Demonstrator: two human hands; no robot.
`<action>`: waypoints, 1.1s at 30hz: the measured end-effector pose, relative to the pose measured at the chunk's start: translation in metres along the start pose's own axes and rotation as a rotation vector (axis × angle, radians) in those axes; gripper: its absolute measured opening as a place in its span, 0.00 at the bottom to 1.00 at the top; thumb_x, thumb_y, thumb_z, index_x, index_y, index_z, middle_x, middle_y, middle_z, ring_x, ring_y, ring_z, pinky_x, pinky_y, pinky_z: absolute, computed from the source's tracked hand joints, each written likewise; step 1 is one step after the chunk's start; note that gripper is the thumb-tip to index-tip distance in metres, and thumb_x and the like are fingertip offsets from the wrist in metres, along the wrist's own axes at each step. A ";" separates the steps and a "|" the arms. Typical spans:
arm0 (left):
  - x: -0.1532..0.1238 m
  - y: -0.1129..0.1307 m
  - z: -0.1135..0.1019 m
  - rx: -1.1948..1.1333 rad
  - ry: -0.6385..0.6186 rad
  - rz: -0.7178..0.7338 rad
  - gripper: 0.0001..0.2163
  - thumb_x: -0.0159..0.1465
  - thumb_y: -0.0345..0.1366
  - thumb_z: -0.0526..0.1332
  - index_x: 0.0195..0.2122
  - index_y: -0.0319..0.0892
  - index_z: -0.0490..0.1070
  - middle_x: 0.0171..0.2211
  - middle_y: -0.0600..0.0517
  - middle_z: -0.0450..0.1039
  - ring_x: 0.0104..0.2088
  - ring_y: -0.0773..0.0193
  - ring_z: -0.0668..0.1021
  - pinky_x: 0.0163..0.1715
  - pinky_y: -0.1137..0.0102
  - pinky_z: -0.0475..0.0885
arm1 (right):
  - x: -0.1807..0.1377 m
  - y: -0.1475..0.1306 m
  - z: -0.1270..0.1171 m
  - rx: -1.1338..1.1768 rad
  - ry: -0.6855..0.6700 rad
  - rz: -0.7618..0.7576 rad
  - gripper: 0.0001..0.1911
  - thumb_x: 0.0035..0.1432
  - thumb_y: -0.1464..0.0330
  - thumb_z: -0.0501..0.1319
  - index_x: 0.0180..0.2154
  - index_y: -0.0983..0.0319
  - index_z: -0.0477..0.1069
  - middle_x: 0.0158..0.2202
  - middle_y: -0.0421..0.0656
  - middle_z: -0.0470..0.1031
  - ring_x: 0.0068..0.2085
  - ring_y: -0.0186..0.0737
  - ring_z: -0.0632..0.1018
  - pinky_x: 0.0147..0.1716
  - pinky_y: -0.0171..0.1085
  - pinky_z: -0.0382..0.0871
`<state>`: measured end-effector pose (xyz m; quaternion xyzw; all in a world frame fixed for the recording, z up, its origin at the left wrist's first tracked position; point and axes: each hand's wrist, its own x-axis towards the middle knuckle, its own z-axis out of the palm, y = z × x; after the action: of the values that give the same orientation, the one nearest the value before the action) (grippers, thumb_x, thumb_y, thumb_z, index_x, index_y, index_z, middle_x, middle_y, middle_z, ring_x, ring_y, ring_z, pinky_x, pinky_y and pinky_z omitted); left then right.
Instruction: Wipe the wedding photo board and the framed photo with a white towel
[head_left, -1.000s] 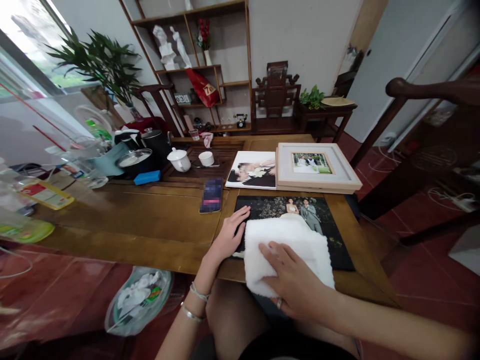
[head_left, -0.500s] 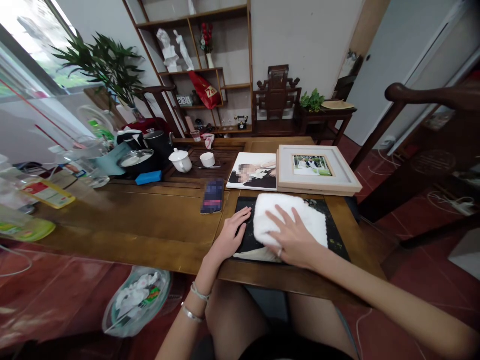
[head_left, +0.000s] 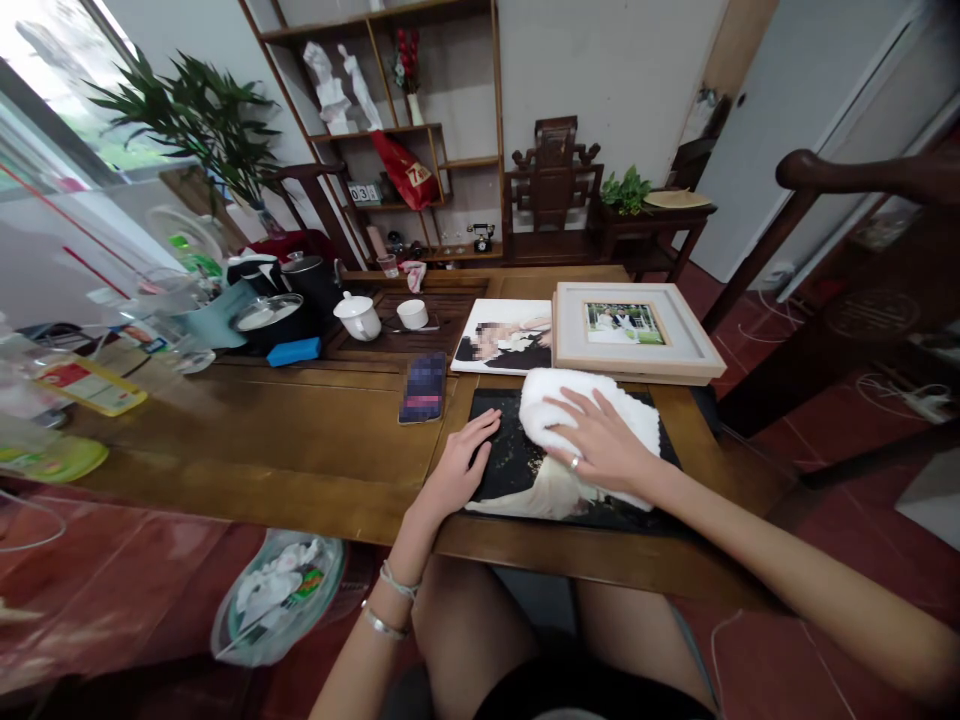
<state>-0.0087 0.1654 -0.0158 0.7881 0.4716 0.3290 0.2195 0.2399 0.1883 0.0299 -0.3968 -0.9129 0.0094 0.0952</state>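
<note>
A dark photo panel [head_left: 504,465] lies flat at the table's front edge, with a pale, dress-like shape along its lower part. My left hand [head_left: 463,462] rests on the panel's left edge, fingers stretched out and holding nothing. Spread over a white towel [head_left: 541,400], my right hand [head_left: 600,440] presses it down on the panel's right half. The towel is bunched and hides the picture beneath it. Just behind the panel lie a photo print [head_left: 502,345] and a light wooden picture frame [head_left: 566,335] with a photo inside.
A phone [head_left: 422,388] lies left of the panel. Farther left are a blue sponge [head_left: 294,351], a lidded white cup [head_left: 358,317], a small white cup [head_left: 412,314], a pot [head_left: 270,320] and bottles [head_left: 90,385]. A lined bin [head_left: 281,595] stands below the table.
My right hand has pushed the towel a little right and away from me, uncovering more of the panel's middle and pale shape. My left hand stays in place. The view has shifted slightly.
</note>
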 end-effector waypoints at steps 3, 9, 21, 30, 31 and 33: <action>0.000 0.000 0.000 0.003 -0.005 -0.006 0.17 0.69 0.34 0.48 0.57 0.45 0.64 0.62 0.47 0.62 0.63 0.59 0.62 0.62 0.54 0.57 | 0.005 0.002 0.003 -0.012 0.021 0.010 0.19 0.65 0.58 0.51 0.50 0.57 0.73 0.63 0.48 0.60 0.64 0.59 0.54 0.59 0.64 0.44; 0.001 0.003 -0.002 0.013 -0.019 -0.013 0.17 0.69 0.33 0.47 0.57 0.45 0.65 0.62 0.47 0.62 0.63 0.58 0.62 0.61 0.54 0.58 | -0.042 -0.054 0.008 0.153 -0.069 -0.224 0.16 0.60 0.56 0.56 0.43 0.55 0.76 0.67 0.48 0.49 0.66 0.64 0.45 0.57 0.69 0.33; 0.000 -0.001 0.000 -0.001 0.014 0.025 0.17 0.69 0.33 0.48 0.57 0.45 0.65 0.61 0.47 0.63 0.63 0.60 0.63 0.62 0.55 0.58 | -0.014 0.018 0.000 0.002 0.013 -0.044 0.19 0.65 0.58 0.50 0.48 0.57 0.73 0.63 0.47 0.60 0.64 0.56 0.56 0.59 0.62 0.48; 0.001 -0.001 0.001 0.008 0.000 0.012 0.17 0.69 0.33 0.48 0.57 0.44 0.65 0.61 0.47 0.63 0.63 0.60 0.63 0.61 0.55 0.58 | -0.042 -0.011 -0.001 0.048 -0.044 -0.088 0.17 0.64 0.58 0.52 0.44 0.57 0.75 0.66 0.47 0.53 0.66 0.60 0.49 0.59 0.66 0.39; 0.001 0.000 0.000 0.009 -0.002 0.006 0.17 0.69 0.33 0.48 0.57 0.44 0.65 0.61 0.47 0.63 0.63 0.60 0.63 0.61 0.54 0.58 | -0.048 -0.024 -0.001 0.087 -0.065 -0.128 0.16 0.63 0.58 0.53 0.43 0.56 0.76 0.67 0.46 0.51 0.66 0.61 0.48 0.59 0.66 0.37; 0.001 0.001 -0.001 0.005 -0.007 0.002 0.17 0.68 0.33 0.48 0.57 0.44 0.65 0.61 0.47 0.63 0.63 0.59 0.63 0.61 0.54 0.58 | -0.057 -0.046 -0.001 0.157 -0.108 -0.216 0.15 0.60 0.56 0.56 0.42 0.55 0.76 0.68 0.45 0.47 0.66 0.62 0.45 0.58 0.68 0.33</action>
<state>-0.0082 0.1660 -0.0140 0.7902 0.4709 0.3252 0.2189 0.2448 0.1157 0.0255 -0.2863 -0.9506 0.0917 0.0771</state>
